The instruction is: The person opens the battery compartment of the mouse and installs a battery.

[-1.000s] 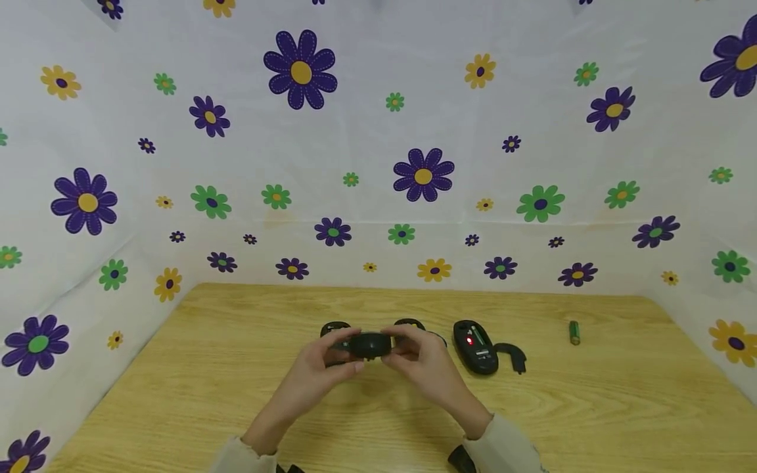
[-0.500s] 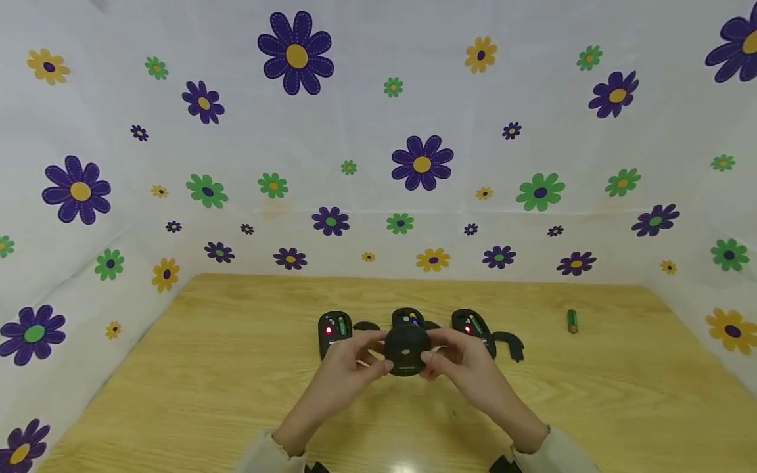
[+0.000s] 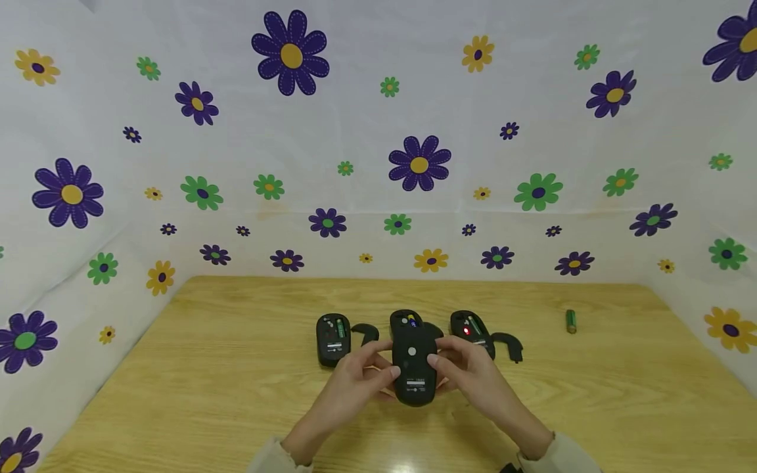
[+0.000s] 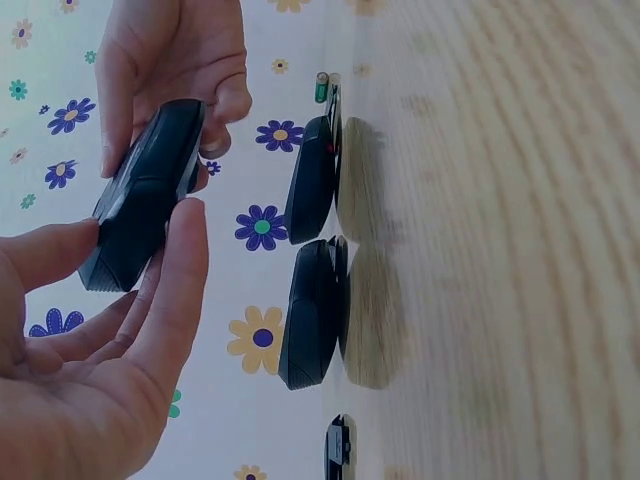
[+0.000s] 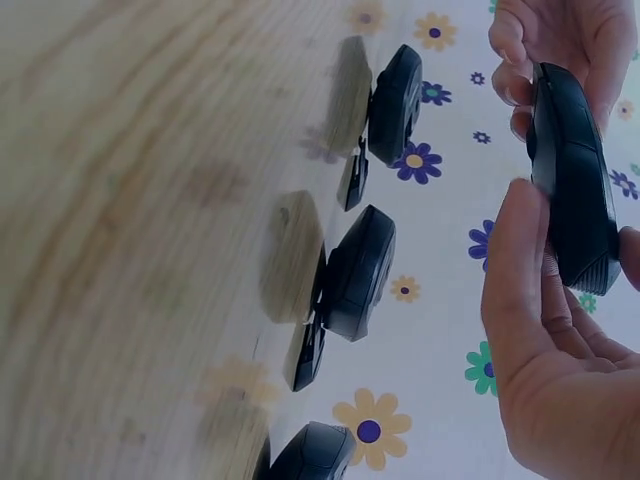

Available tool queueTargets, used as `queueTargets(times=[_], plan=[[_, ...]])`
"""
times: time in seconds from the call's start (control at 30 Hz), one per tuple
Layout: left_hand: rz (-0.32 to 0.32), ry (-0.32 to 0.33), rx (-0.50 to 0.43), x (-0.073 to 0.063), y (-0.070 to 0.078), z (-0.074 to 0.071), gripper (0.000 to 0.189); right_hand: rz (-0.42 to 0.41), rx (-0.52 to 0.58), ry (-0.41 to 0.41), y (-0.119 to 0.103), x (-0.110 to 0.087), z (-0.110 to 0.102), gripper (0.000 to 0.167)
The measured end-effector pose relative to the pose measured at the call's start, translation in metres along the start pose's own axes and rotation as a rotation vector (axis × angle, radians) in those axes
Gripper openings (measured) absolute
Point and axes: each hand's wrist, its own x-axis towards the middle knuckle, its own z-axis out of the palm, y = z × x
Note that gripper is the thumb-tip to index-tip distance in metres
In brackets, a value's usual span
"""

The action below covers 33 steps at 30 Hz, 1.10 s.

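Note:
Both hands hold a black computer mouse (image 3: 414, 374) in the air above the table, its underside facing the head camera. A pale round spot and a label show on that underside. My left hand (image 3: 355, 384) pinches its left edge with the thumb in front and the fingers behind. On the opposite edge, my right hand (image 3: 476, 378) grips it the same way. The left wrist view shows the held mouse (image 4: 150, 200) side-on. Beyond it on the table lie upturned mice: a left one (image 3: 334, 338), a middle one (image 3: 405, 318) partly hidden by the held mouse, and a right one (image 3: 470, 326).
Loose black battery covers lie by the mice, such as the left cover (image 3: 368, 332) and the right cover (image 3: 508, 346). Batteries show in the open compartments. A single green battery (image 3: 570, 321) lies farther right on the wooden table (image 3: 207, 387). A flowered cloth (image 3: 355, 118) stands behind.
The held mouse has tipped from edge-on to underside-facing. Both hands have moved to the right with it, uncovering the left mouse. The red light on that mouse no longer shows.

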Motion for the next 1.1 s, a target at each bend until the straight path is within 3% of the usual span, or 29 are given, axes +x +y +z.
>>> queueTargets(times=[0.47, 0.77, 0.9, 1.03, 1.1], plan=[[-0.045, -0.014, -0.015, -0.004, -0.004, 0.001, 0.057, 0.021, 0.138, -0.062, 0.008, 0.0, 0.006, 0.048], [-0.039, -0.021, 0.024, 0.002, -0.007, -0.003, 0.055, -0.014, 0.095, -0.075, 0.008, 0.009, 0.007, 0.05], [-0.03, -0.029, 0.029, 0.004, -0.002, -0.009, 0.056, -0.046, 0.075, -0.078, 0.004, 0.015, 0.006, 0.048], [-0.02, -0.004, 0.036, 0.003, 0.013, -0.016, 0.054, -0.098, 0.05, -0.099, -0.012, 0.024, 0.008, 0.046], [-0.004, -0.002, 0.017, 0.006, 0.024, -0.014, 0.053, -0.103, 0.032, -0.056, -0.024, 0.025, 0.007, 0.045]])
